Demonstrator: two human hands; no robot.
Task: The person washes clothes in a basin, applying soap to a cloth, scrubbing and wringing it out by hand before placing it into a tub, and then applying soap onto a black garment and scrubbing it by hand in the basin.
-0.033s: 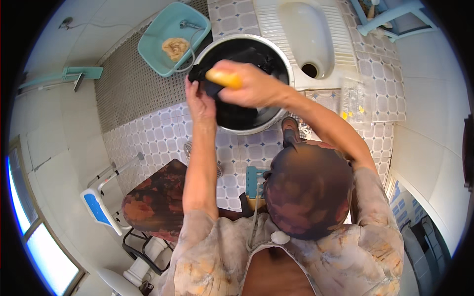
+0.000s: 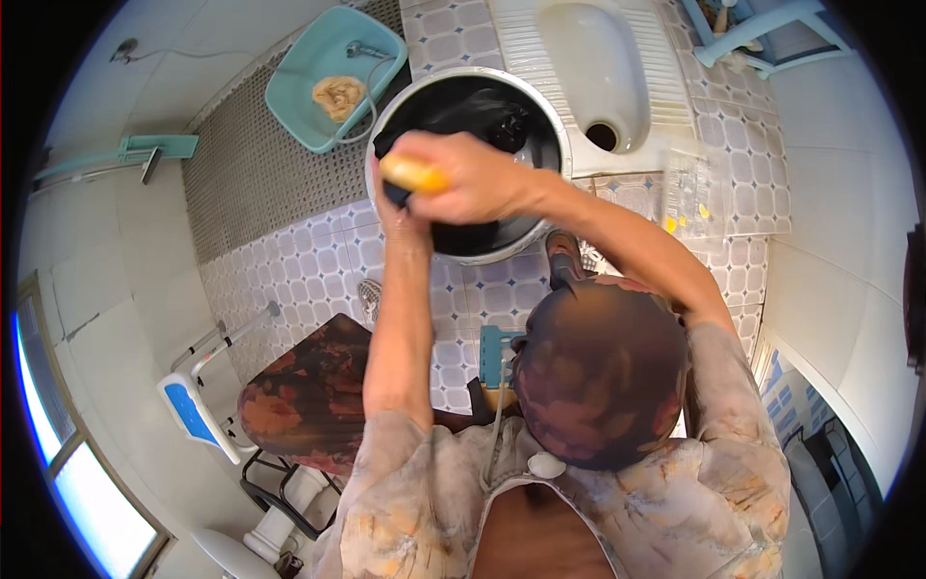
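One oblong yellow block (image 2: 413, 174), upper centre of frame: best worked in short, even strokes against taut black cloth (image 2: 395, 193), over round white-rimmed basin (image 2: 487, 258). Right hand (image 2: 473, 179): clenched round block, blurred. Left hand (image 2: 399, 224): at cloth, partly hidden; grip not discernible.

Washtub (image 2: 476, 258) on floor (image 2: 449, 294) — basin (image 2: 291, 130) left, on far end of mat (image 2: 227, 179), cloth (image 2: 339, 97) inside; squat toilet (image 2: 600, 72) at washtub's right edge.

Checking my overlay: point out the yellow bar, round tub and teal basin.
Yellow bar (image 2: 415, 175), head view: its blurred middle.
Round tub (image 2: 566, 145), head view: right side of rim.
Teal basin (image 2: 321, 60), head view: bare inner surface.
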